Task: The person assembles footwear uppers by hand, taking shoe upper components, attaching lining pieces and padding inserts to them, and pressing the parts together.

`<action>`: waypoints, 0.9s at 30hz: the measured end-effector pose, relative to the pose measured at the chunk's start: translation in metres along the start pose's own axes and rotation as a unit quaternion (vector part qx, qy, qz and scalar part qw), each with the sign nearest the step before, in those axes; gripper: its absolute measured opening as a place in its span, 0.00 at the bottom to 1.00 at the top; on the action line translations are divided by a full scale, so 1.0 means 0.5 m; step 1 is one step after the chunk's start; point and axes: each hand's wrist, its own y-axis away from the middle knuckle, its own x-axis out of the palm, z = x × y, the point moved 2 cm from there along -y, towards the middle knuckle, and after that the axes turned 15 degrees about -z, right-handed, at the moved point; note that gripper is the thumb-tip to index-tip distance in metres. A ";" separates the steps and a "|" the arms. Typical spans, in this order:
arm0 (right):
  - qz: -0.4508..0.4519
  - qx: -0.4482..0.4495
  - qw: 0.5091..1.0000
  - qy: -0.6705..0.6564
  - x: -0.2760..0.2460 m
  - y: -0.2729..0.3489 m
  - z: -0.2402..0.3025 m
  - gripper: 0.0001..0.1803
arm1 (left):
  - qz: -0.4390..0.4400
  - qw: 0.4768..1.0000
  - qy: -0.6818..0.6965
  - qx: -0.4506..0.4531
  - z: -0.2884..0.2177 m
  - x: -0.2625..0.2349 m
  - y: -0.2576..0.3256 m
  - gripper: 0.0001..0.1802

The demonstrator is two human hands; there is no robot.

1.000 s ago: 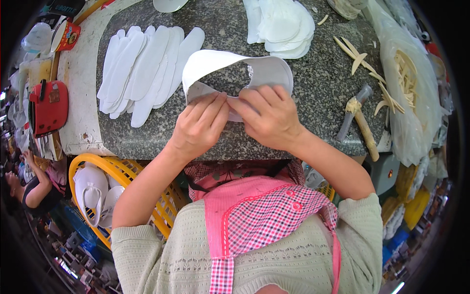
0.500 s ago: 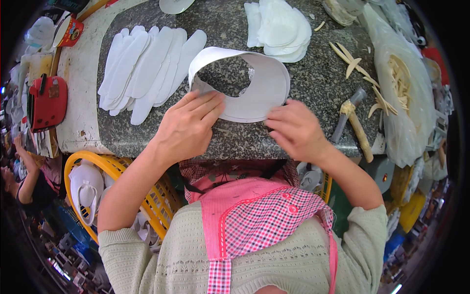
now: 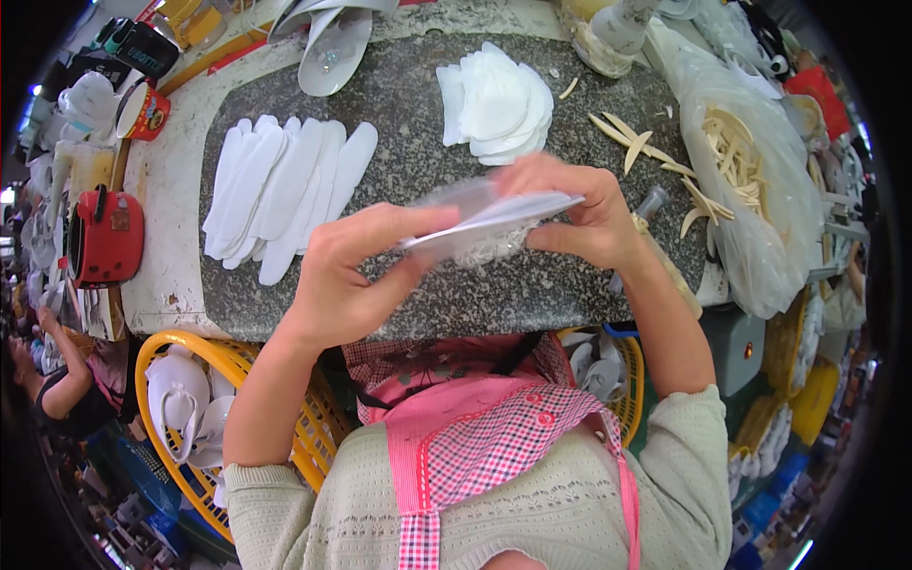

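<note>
Head view gives us, at the far left, a co-worker's bare arm and, above it, a red box near a red paper cup. Next we see a yellow basket holding white shoe parts below the table edge. On the speckled stone slab, we find long white strips overlapping in a fanned pile. Just right of them, the left hand curves around the near end of a thin white piece, fingers above and thumb below; blur keeps us from telling whether it pinches or only touches. We see the piece nearly edge-on, raised over the slab between both hands, while rounded white pieces lie stacked beyond it. The right hand grasps the other end, its thumb under the piece and its blurred fingers over the top. Farther right, we see cream slivers scattered on the slab, a wooden handle partly behind the right forearm, and a clear plastic bag containing more cream strips.
</note>
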 end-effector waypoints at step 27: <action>-0.133 0.292 0.928 -0.191 -0.025 0.132 0.052 0.11 | -0.123 0.918 0.272 -0.263 0.063 0.071 -0.028 0.16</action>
